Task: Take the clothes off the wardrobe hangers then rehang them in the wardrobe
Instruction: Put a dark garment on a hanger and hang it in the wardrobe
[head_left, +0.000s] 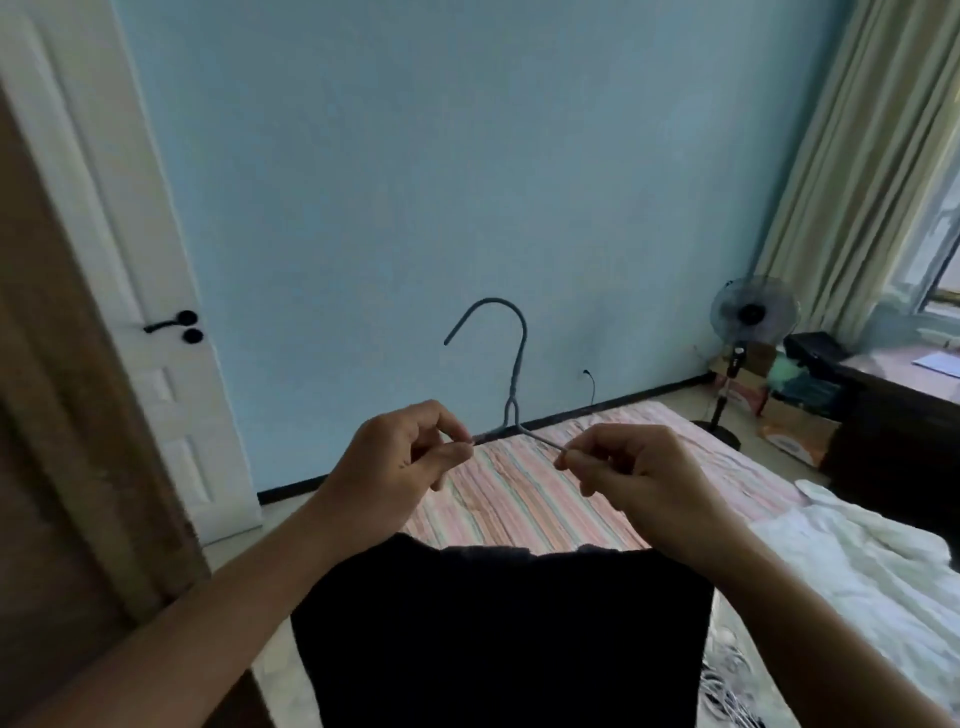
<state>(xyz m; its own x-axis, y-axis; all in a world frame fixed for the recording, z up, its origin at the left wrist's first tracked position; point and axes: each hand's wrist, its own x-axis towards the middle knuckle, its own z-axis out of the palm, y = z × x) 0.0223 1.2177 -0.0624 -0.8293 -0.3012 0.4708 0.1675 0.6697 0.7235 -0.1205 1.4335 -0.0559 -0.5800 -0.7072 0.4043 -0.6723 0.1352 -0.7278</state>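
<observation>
Two hands lift a wire hanger above a bed.
The left hand (410, 457) pinches one arm of the hanger (511, 374), the right hand (634, 467) the other; a black garment (498, 639) hangs below, over the bed's (524, 499) near edge.

Two hands (410, 457) (639, 467), one wire hanger (511, 384), one black garment (509, 634), one fan (753, 314), one door (130, 291)

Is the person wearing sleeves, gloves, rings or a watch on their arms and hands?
No. The left hand and right hand are both bare, with no gloves and no rings to be seen. Both forearms are uncovered right down to the bottom edge of the picture, so no sleeves show, and neither wrist carries a watch or bracelet.
</observation>
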